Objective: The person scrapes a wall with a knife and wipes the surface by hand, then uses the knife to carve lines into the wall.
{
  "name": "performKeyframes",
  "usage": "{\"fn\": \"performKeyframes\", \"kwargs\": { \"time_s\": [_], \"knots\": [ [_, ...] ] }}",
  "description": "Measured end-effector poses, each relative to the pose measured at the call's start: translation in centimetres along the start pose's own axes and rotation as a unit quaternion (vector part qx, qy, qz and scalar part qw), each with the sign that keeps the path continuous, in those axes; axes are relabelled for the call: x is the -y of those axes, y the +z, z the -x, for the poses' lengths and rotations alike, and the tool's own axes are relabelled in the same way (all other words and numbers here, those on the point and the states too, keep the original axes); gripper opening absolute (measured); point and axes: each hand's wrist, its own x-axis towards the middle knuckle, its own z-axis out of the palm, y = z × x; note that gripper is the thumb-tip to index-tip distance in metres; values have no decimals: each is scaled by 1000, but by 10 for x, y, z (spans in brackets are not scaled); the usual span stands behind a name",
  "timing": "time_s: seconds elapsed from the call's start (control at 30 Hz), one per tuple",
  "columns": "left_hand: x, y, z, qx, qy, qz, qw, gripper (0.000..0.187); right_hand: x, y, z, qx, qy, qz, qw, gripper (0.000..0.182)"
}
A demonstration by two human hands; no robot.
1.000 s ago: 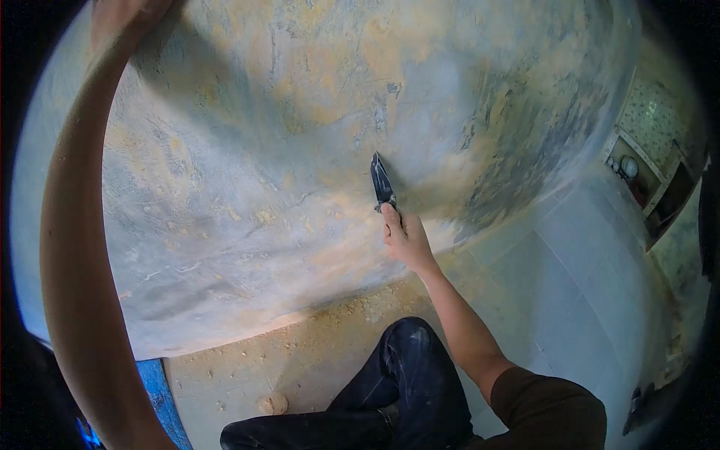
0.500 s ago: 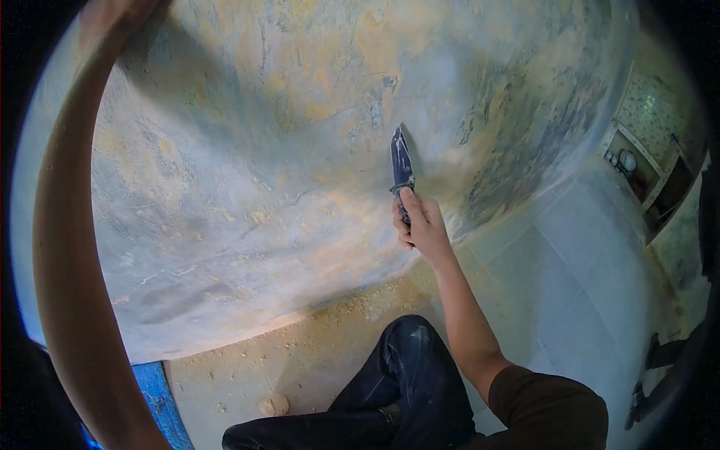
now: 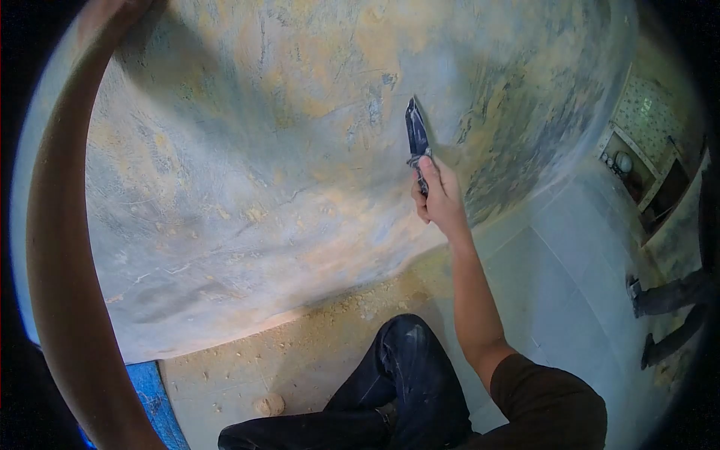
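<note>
My right hand (image 3: 441, 196) is closed around the handle of a dark-bladed knife (image 3: 417, 133). Its blade points up, with the tip at or very near a large, rounded, grey-white surface (image 3: 247, 150) that has yellowish patches, scratches and dark streaks. My left arm reaches up along the left side, and my left hand (image 3: 126, 10) is at the top edge by the same surface, its fingers cut off and in shade. A thin crack-like line runs across the lower left of the surface.
Crumbs and flakes lie on the tiled floor (image 3: 225, 386), along with a round, pale lump (image 3: 269, 405). A blue mat (image 3: 156, 397) is at lower left. My bent knee (image 3: 409, 337) is below the surface. At right are another person's legs (image 3: 679, 296) and a shelf opening (image 3: 637, 172).
My right hand and the knife have moved up and slightly right over the surface. At the far right, the other person's legs have come further into view.
</note>
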Motion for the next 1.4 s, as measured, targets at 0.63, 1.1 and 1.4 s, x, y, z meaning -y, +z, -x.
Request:
{"fn": "performKeyframes", "kwargs": {
  "time_s": [0.63,1.1,1.4],
  "knots": [
    [-3,-5,1,9,-8,0,1000,56,6,-18,-30,33,-92,218,971,41],
    [-4,-21,-7,79,-26,118,989,57,-29,36,22,29,118,-54,991,51],
    [-2,-34,-3,95,86,80,989,93,-35,114,27,-5,96,-286,953,47]
  ]
}}
